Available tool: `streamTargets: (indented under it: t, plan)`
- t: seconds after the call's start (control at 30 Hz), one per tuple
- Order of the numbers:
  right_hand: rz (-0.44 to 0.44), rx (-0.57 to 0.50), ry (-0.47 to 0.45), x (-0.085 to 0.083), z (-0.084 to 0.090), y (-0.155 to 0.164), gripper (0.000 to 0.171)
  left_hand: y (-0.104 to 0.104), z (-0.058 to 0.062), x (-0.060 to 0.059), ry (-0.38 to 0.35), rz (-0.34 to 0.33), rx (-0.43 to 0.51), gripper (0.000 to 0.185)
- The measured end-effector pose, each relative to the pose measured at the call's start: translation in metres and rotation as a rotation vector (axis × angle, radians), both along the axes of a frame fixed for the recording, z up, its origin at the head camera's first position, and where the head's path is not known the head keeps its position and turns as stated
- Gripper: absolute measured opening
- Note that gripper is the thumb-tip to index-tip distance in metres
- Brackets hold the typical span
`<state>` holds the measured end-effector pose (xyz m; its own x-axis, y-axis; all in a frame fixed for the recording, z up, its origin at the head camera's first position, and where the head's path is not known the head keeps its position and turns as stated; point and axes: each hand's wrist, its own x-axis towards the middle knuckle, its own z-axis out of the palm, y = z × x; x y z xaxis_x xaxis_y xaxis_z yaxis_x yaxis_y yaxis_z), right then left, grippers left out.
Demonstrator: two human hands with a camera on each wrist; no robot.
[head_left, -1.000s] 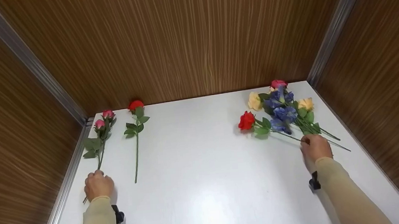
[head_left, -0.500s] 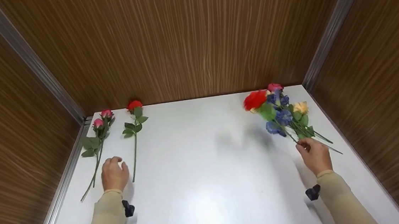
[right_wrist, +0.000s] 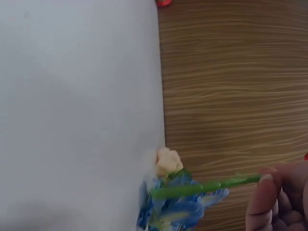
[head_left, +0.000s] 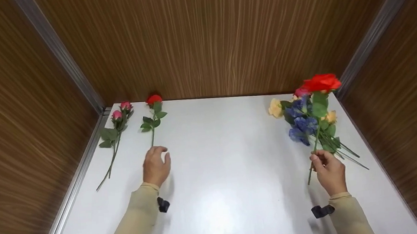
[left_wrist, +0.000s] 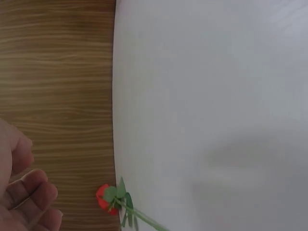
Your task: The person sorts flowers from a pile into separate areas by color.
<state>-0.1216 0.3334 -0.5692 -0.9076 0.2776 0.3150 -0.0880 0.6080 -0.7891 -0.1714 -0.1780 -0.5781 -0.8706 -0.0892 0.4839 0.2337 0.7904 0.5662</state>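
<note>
Red rose [head_left: 320, 82] stands upright, stem pinched in right hand [head_left: 329, 170].

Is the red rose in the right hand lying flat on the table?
No: the right hand holds the red rose by its stem, raised above the table.

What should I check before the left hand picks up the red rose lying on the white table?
1. Right hand pinches the raised red rose's green stem: ok.
2. Left hand over the lying red rose's stem: ok.
3. Left hand's grip closed on that stem: cannot tell.
4. Pink-bud sprig apart from the lying rose: ok.
5. Blue and cream flower pile resting on the white table: ok.
</note>
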Motion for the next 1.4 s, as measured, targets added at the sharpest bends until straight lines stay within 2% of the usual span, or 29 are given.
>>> streamTargets:
  t: [0.13,0.3,0.53,0.67,0.9,1.1,1.27,1.4]
  plan:
    - [0.032,-0.164,0.005,-0.003,0.004,-0.011,0.018,0.02,0.006,0.002,0.014,-0.039,-0.007,0.01]
    - [0.062,-0.322,-0.014,0.0,0.008,-0.028,0.016,0.04,0.01,0.011,0.025,-0.09,-0.019,0.009]
    - [0.13,-0.346,-0.014,0.009,0.031,-0.054,0.015,0.071,0.01,0.022,0.088,-0.218,-0.022,0.009]
    - [0.162,-0.411,-0.055,0.011,0.034,-0.063,0.017,0.089,0.009,0.027,0.09,-0.282,-0.025,0.009]
    - [0.174,-0.478,-0.091,0.003,0.016,-0.066,0.017,0.12,0.002,0.03,0.042,-0.377,-0.005,0.009]
    - [0.169,-0.504,-0.07,0.001,0.001,-0.072,0.019,0.133,-0.003,0.036,-0.016,-0.448,-0.03,0.009]
    - [0.173,-0.537,-0.049,-0.003,0.0,-0.074,0.019,0.147,-0.003,0.036,-0.028,-0.531,-0.034,0.012]
    - [0.175,-0.539,-0.057,-0.007,0.002,-0.077,0.017,0.159,-0.001,0.038,-0.075,-0.591,-0.037,0.019]
